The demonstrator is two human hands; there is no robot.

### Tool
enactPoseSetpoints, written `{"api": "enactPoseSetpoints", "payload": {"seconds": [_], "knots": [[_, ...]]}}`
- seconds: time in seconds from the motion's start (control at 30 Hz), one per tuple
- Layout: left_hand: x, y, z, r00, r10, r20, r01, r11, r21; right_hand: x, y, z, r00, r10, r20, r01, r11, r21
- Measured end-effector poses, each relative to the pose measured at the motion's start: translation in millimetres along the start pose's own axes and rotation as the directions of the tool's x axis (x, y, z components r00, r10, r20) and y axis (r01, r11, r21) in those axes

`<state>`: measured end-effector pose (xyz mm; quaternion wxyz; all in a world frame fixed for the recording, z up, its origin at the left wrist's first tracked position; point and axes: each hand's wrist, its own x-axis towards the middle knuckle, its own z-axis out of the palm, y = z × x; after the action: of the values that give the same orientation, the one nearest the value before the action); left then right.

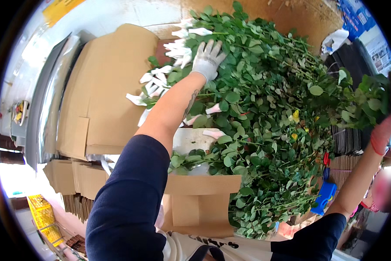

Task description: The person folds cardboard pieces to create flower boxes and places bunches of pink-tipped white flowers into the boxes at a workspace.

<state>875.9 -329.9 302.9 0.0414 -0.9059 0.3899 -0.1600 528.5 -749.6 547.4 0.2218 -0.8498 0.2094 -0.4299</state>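
A large heap of leafy cut stems (247, 130), which look like roses, lies before me. White sleeves (179, 52) cover the flower heads along its left side, and a few sleeves (214, 133) look pinkish inside. My left hand (209, 60), in a pale grey work glove, rests palm down on the leaves beside the sleeved heads. Its fingers are spread and hold nothing. At the far right, my right hand (383, 133), in a reddish glove, is raised against a leafy bunch (358, 101). Dark leaves and the picture's rim hide its fingers.
A large cardboard sheet (114, 88) stands left of the heap. An open cardboard box (202, 186) is close before my body. Red-and-blue-handled cutters (326, 166) and a blue plastic object (324, 197) lie right. Another person (383, 189) is at the right edge.
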Motion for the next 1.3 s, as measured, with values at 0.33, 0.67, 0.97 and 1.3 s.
{"api": "enactPoseSetpoints", "payload": {"seconds": [0.33, 0.67, 0.97, 1.3], "knots": [[69, -31, 30, 0.982, -0.147, -0.119, 0.165, 0.974, 0.156, 9, 47, -92, 0.993, 0.051, -0.104, -0.072, 0.976, -0.207], [98, -37, -76, 0.991, 0.102, 0.083, -0.116, 0.977, 0.179, 21, 51, -139, 0.983, -0.027, -0.179, -0.017, 0.971, -0.240], [-66, -3, -190, 0.967, 0.210, -0.143, -0.165, 0.946, 0.279, 33, -37, -185, 0.960, -0.156, -0.232, 0.100, 0.967, -0.236], [-180, -10, -142, 0.833, 0.438, 0.338, -0.080, 0.700, -0.709, 6, -132, -54, 0.973, -0.232, 0.015, 0.229, 0.967, 0.106]]}}
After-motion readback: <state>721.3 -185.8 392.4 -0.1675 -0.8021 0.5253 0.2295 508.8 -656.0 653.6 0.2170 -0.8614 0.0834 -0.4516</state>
